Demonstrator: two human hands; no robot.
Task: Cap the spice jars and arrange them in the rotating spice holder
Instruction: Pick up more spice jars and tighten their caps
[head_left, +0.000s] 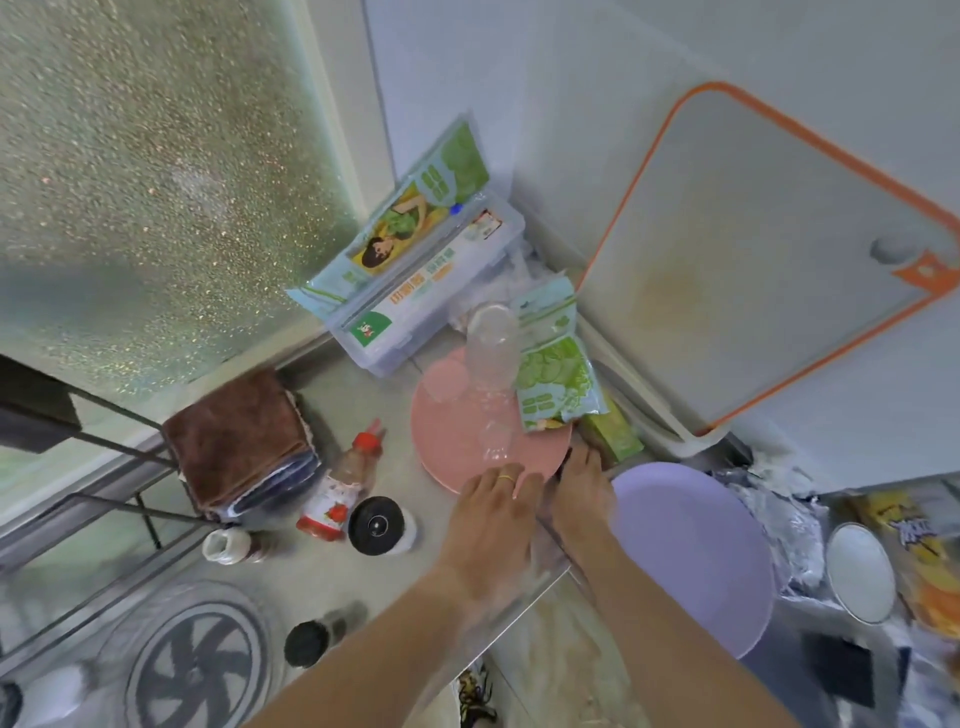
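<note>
Your left hand (493, 512) reaches forward, palm down, a ring on one finger, its fingers curled over the near rim of the pink rotating holder (457, 441); your right hand (582, 493) lies just beside it, fingertips at the holder's right edge on something dark that the blur hides. Whether either grip pinches the holder or merely rests on it cannot be told. Clear jars (491, 358) stand on the holder, blurred. Other spice jars stand apart on the bench (374, 400) to the left: a red-capped bottle (340, 488), a black-lidded jar (376, 526), a white-topped jar (226, 545) and a dark-capped jar (306, 643) nearer you. The holder is hemmed in: a green packet (558, 379) leans over its far right side, a clear box (431, 296) sits behind, a lilac basin (691, 556) just right of your right hand. Open bench lies between holder and folded brown cloth (239, 436).
</note>
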